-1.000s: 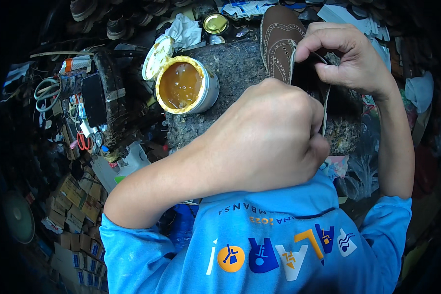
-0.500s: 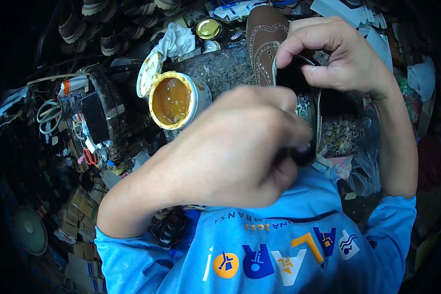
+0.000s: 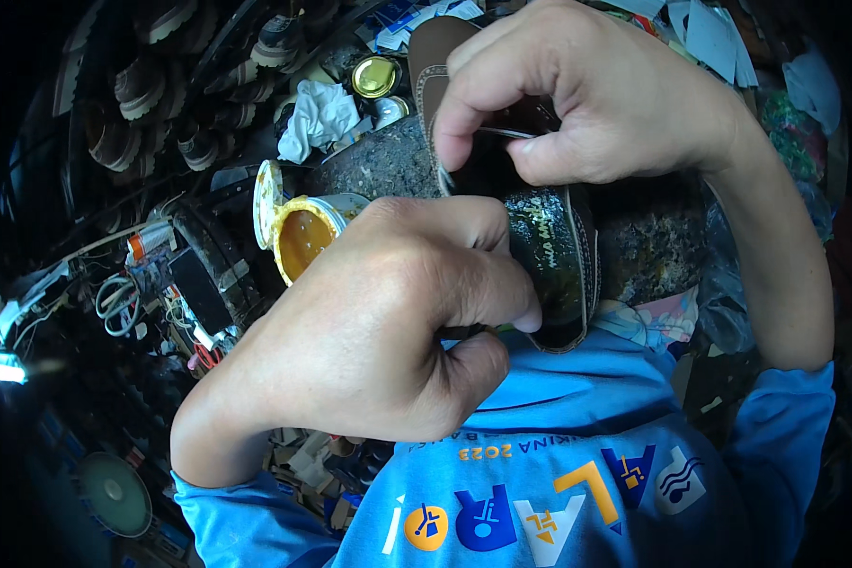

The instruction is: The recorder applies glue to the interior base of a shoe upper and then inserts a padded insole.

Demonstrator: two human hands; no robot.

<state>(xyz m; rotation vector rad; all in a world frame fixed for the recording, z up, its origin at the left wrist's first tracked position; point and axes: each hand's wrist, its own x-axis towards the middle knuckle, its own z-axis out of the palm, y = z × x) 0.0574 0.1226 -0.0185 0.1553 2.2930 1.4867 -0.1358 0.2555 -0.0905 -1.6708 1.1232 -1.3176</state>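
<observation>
A brown shoe (image 3: 551,248) lies on a dark stone block (image 3: 655,239), its heel opening toward me. My right hand (image 3: 587,95) pinches the shoe's upper edge from above and holds it open. My left hand (image 3: 388,317) is closed in a fist around a thin dark tool, only a short bit of which shows under the thumb at the shoe's heel opening. Just left of that hand stands an open can of yellow glue (image 3: 303,237) with its lid tipped up.
A crumpled white cloth (image 3: 317,115) and a gold lid (image 3: 374,76) lie behind the block. Scissors (image 3: 114,303), wires and small tools crowd the left. Several shoe soles (image 3: 161,85) are stacked at upper left. Cardboard scraps (image 3: 303,459) lie below.
The view has closed in on the shoe. My left hand has slid right along the heel opening, away from the glue can. My right hand keeps its pinch on the upper.
</observation>
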